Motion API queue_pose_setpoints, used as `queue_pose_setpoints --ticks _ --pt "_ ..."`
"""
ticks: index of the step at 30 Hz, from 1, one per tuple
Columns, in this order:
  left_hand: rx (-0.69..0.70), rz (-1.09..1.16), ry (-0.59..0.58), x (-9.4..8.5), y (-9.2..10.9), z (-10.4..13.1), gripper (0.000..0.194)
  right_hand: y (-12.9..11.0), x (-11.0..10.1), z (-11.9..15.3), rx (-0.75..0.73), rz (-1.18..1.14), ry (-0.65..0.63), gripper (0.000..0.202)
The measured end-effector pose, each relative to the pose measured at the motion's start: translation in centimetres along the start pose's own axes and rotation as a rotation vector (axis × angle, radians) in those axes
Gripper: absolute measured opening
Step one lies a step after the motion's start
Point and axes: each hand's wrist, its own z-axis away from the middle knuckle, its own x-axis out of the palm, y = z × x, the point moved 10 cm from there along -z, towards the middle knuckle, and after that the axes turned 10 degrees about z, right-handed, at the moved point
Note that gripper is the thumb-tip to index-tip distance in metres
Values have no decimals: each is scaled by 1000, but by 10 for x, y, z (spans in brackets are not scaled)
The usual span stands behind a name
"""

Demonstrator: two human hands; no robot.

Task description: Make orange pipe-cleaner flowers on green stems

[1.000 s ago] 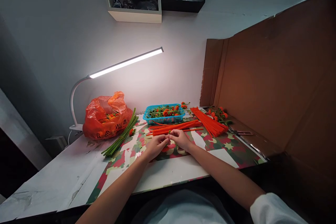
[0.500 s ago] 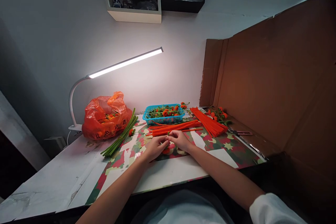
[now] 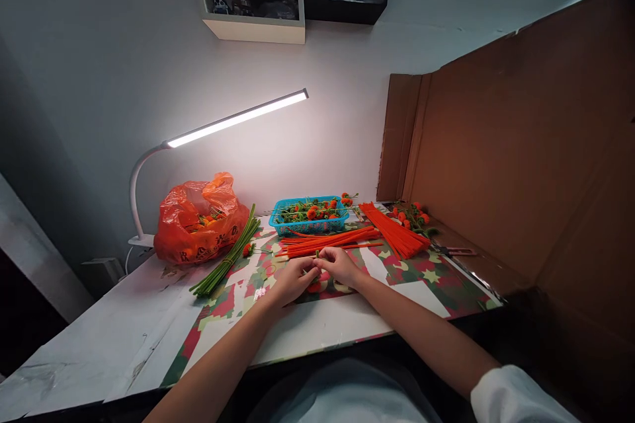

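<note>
My left hand [image 3: 296, 276] and my right hand [image 3: 340, 266] meet over the front middle of the table, fingertips pinched together. Between them they hold a small pipe-cleaner piece, whose green tip [image 3: 317, 254] pokes up; the fingers hide most of it. An orange bit [image 3: 313, 287] shows under my left fingers, and I cannot tell whether it belongs to the held piece. Just beyond my hands lie loose orange pipe cleaners [image 3: 327, 242]. A fanned bundle of orange pipe cleaners [image 3: 397, 231] is to their right. Left of my hands is a tied bundle of green pipe cleaners [image 3: 228, 263].
A blue basket [image 3: 308, 227] of orange flowers with green stems stands at the back. An orange plastic bag [image 3: 191, 244] sits at left by a lit lamp [image 3: 238, 119]. One small flower [image 3: 248, 250] lies alone. Cardboard [image 3: 516, 145] walls the right side, near more flowers [image 3: 411, 217].
Both hands stay in the same place with the same pinch. Only a very slight shift of the fingers shows.
</note>
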Motion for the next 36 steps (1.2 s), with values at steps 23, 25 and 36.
queue_pose_setpoints --ticks 23,25,36 --pt "-2 20 -58 5 7 5 17 2 6 1 -45 135 -46 24" --pt "-12 62 -56 4 6 5 17 3 6 0 -52 124 -44 26" --pt "-185 594 -158 10 -20 1 38 -9 -2 -3 -105 -93 5 32"
